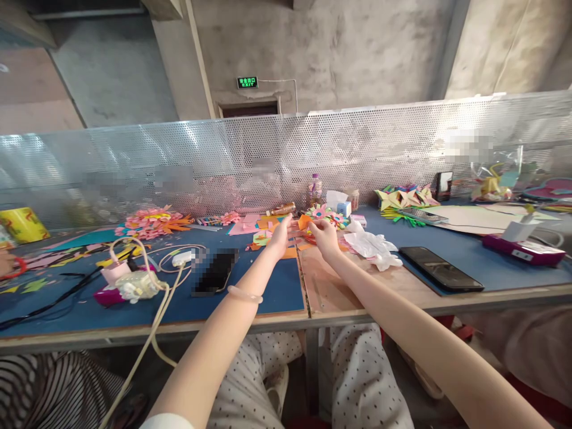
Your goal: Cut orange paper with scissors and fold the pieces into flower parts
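My right hand (325, 237) is closed, with its fingertips pinching a small piece of orange paper (304, 222). Facing it, my left hand (280, 238) has its thumb raised and its fingers stretched toward the orange paper; whether they touch it I cannot tell. Cut sheets of orange paper (267, 221) and pink paper (245, 225) lie just beyond the left hand. Behind the right hand is a paper flower (320, 211) in several colours. A crumpled white plastic bag (374, 247) lies to the right of that hand.
One black phone (440, 268) lies at right, another (215, 271) at left. Cables trail from a power strip (107, 296) over the table edge. A second power strip (525, 250), pink paper flowers (149, 222), a bottle (315, 189) and a perforated metal screen (250, 161) stand around.
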The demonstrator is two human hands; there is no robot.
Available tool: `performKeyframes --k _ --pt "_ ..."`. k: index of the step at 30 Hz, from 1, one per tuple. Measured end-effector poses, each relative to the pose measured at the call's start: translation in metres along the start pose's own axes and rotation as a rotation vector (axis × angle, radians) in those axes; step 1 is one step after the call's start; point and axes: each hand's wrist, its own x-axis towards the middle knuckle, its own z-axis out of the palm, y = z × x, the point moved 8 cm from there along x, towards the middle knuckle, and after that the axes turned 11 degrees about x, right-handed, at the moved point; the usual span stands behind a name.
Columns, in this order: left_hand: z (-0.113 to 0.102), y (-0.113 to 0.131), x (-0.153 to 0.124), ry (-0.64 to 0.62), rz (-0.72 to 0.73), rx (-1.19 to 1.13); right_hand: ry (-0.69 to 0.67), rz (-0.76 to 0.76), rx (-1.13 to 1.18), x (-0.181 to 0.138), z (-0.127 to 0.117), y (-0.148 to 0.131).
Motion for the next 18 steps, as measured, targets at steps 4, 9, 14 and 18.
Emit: performKeyframes --k 4,9,14,18 --pt "0.005 0.002 -0.002 -0.042 0.017 -0.015 -0.032 -0.010 -0.015 0.000 0.004 -0.001" --pt "0.011 0.002 -0.004 -0.100 0.037 -0.042 -0.022 -0.068 -0.071 0.002 0.002 -0.002" --pt "0.016 0.002 -0.004 -0.167 0.019 -0.082 -0.001 -0.116 -0.134 0.002 0.001 -0.006" --pt "0.016 0.002 -0.005 -0.181 0.035 -0.092 -0.016 -0.155 -0.159 0.002 0.003 -0.011"
